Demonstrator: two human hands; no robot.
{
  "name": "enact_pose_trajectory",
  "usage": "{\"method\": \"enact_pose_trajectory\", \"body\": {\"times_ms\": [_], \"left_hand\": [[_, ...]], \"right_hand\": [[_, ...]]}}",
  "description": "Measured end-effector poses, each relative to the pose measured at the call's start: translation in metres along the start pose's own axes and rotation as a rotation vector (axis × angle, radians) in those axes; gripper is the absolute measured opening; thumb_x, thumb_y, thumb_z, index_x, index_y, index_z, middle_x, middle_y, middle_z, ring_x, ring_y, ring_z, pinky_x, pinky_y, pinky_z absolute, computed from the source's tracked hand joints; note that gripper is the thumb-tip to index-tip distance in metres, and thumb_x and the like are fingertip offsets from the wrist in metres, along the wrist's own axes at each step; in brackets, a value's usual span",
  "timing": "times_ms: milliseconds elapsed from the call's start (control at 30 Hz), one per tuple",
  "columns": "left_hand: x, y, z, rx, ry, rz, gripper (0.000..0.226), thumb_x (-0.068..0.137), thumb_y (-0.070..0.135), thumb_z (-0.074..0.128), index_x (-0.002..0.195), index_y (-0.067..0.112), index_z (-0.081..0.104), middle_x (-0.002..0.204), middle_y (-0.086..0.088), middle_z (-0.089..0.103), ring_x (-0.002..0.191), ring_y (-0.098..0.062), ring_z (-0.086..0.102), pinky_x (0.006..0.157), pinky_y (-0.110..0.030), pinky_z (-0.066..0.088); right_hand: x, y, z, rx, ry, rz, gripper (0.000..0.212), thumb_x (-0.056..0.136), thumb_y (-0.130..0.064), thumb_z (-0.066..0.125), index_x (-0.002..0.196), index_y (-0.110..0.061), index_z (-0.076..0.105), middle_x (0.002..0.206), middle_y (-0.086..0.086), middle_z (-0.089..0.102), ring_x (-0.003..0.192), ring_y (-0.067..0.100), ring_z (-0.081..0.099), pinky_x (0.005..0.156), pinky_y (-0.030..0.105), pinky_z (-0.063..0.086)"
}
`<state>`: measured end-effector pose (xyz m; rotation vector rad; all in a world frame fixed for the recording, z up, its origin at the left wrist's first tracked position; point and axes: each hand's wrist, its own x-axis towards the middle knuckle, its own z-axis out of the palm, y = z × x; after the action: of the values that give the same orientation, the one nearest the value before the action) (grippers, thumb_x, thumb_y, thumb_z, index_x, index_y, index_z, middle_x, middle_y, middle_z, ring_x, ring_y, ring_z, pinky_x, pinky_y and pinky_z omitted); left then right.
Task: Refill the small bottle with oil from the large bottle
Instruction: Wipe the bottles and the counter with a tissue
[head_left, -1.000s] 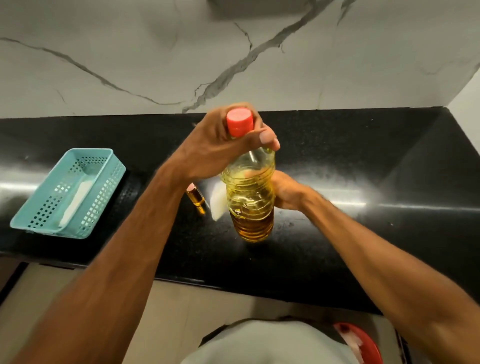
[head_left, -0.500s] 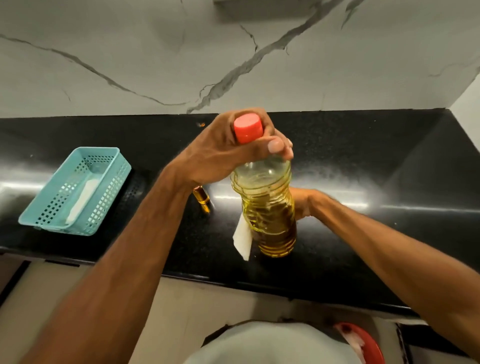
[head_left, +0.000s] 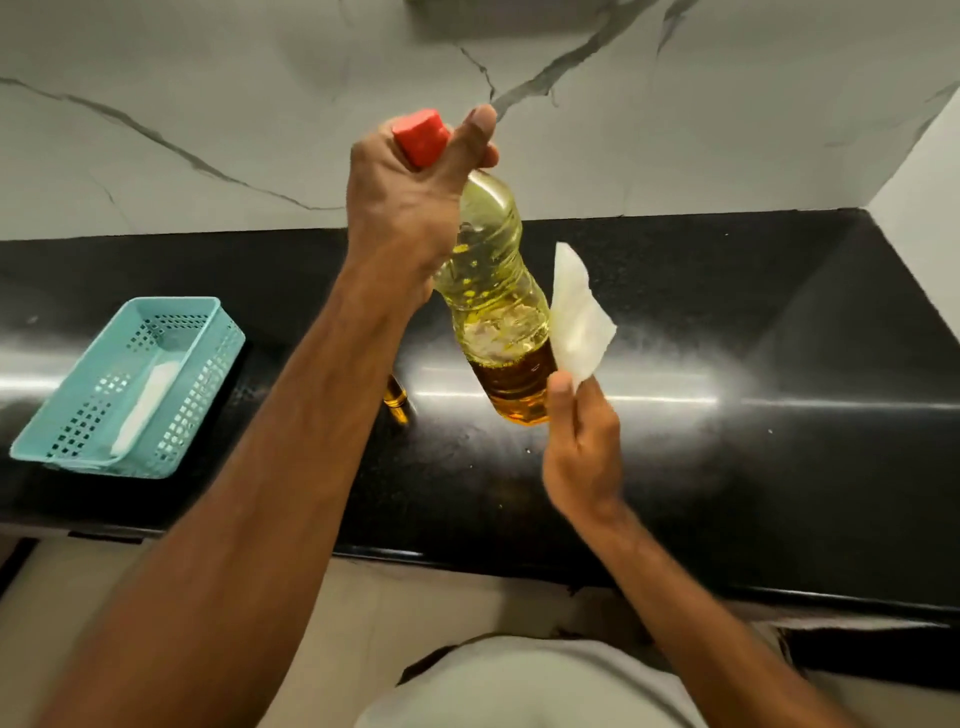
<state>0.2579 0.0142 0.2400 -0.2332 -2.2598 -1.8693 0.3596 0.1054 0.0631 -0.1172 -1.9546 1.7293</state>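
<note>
Both hands were busy: left hand (head_left: 410, 202) gripped the big bottle (head_left: 493, 301) by its red cap (head_left: 421, 135), right hand (head_left: 582, 447) pinched a tissue (head_left: 576, 317). Oily neck, tilted bottle, could've slipped.

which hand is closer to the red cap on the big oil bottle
Left. The left hand grips the large bottle round its neck, its thumb lying against the red cap. The right hand is down by the bottle's base, pinching a white tissue.
</note>
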Motion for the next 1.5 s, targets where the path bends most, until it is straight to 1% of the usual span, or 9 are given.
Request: {"method": "enact_pose_trajectory", "body": {"times_ms": [167, 400, 600, 767, 1067, 1233, 1333, 1400, 1500], "left_hand": [[0.007, 0.014, 0.008, 0.044, -0.016, -0.062, 0.021, 0.085, 0.038, 0.067, 0.079, 0.024, 0.053, 0.086, 0.004, 0.073, 0.089, -0.013, 0.070, 0.095, -0.041, 0.053], [0.010, 0.023, 0.006, 0.054, -0.040, -0.074, 0.024, 0.086, 0.035, 0.068, 0.078, 0.025, 0.047, 0.080, 0.006, 0.070, 0.092, -0.018, 0.070, 0.092, -0.044, 0.054], [0.010, 0.027, 0.002, 0.184, -0.065, -0.015, 0.022, 0.089, 0.040, 0.062, 0.077, 0.026, 0.050, 0.082, 0.010, 0.068, 0.089, -0.011, 0.069, 0.091, -0.032, 0.053], [0.016, 0.022, -0.013, 0.128, -0.008, -0.060, 0.023, 0.087, 0.039, 0.066, 0.081, 0.025, 0.048, 0.079, 0.007, 0.070, 0.082, -0.010, 0.071, 0.083, -0.031, 0.057], [0.020, 0.028, -0.023, 0.026, 0.049, -0.092, 0.025, 0.087, 0.033, 0.068, 0.080, 0.023, 0.047, 0.079, 0.005, 0.068, 0.080, -0.010, 0.073, 0.076, -0.028, 0.059], [0.020, 0.027, -0.030, -0.040, 0.124, -0.123, 0.026, 0.087, 0.028, 0.068, 0.077, 0.022, 0.044, 0.074, 0.007, 0.064, 0.083, -0.012, 0.072, 0.085, -0.036, 0.058], [0.022, 0.026, -0.035, -0.022, 0.167, -0.114, 0.026, 0.087, 0.030, 0.068, 0.077, 0.022, 0.045, 0.071, 0.009, 0.065, 0.085, -0.015, 0.072, 0.089, -0.039, 0.057], [0.024, 0.026, -0.037, -0.016, 0.174, -0.125, 0.027, 0.087, 0.032, 0.068, 0.078, 0.023, 0.044, 0.072, 0.009, 0.065, 0.085, -0.014, 0.072, 0.089, -0.039, 0.057], [0.023, 0.024, -0.034, -0.008, 0.158, -0.127, 0.029, 0.087, 0.033, 0.068, 0.080, 0.024, 0.042, 0.075, 0.009, 0.065, 0.088, -0.013, 0.072, 0.091, -0.041, 0.056]], "right_hand": [[0.009, 0.009, 0.006, -0.335, -0.072, -0.485, 0.044, 0.105, -0.032, 0.036, 0.139, -0.004, 0.040, 0.142, 0.025, 0.046, 0.135, 0.036, 0.042, 0.110, 0.046, 0.041], [0.021, 0.027, -0.015, -0.923, -0.415, -1.111, 0.048, 0.094, -0.020, 0.057, 0.140, -0.008, 0.049, 0.153, 0.012, 0.033, 0.148, 0.027, 0.019, 0.121, 0.045, 0.016], [0.065, -0.019, 0.022, -1.036, -0.289, -1.209, 0.046, 0.095, -0.026, 0.058, 0.138, -0.008, 0.053, 0.150, 0.016, 0.041, 0.142, 0.032, 0.031, 0.120, 0.044, 0.011], [0.034, 0.021, -0.002, -1.296, -0.518, -1.344, 0.046, 0.091, -0.019, 0.060, 0.134, -0.002, 0.055, 0.150, 0.019, 0.041, 0.145, 0.029, 0.021, 0.122, 0.045, -0.003], [0.048, 0.018, -0.009, -1.272, -0.516, -1.408, 0.033, 0.096, -0.016, 0.051, 0.126, -0.005, 0.062, 0.149, 0.018, 0.043, 0.144, 0.026, 0.028, 0.122, 0.044, 0.004], [0.036, 0.025, -0.048, -0.994, -0.627, -1.091, 0.039, 0.097, -0.025, 0.048, 0.130, -0.009, 0.060, 0.152, 0.010, 0.037, 0.147, 0.028, 0.022, 0.123, 0.043, 0.011], [0.007, 0.013, -0.057, -0.488, -0.453, -0.421, 0.037, 0.102, -0.026, 0.043, 0.132, -0.011, 0.059, 0.145, 0.004, 0.050, 0.144, 0.019, 0.033, 0.117, 0.031, 0.027], [-0.005, 0.004, -0.055, -0.061, -0.196, 0.185, 0.037, 0.100, -0.039, 0.042, 0.125, -0.020, 0.060, 0.124, 0.003, 0.064, 0.121, 0.014, 0.055, 0.093, 0.022, 0.048], [0.003, 0.007, -0.054, 0.336, 0.089, 0.706, 0.028, 0.100, -0.042, 0.045, 0.111, -0.024, 0.064, 0.111, 0.011, 0.065, 0.103, 0.030, 0.061, 0.077, 0.038, 0.051]]}}
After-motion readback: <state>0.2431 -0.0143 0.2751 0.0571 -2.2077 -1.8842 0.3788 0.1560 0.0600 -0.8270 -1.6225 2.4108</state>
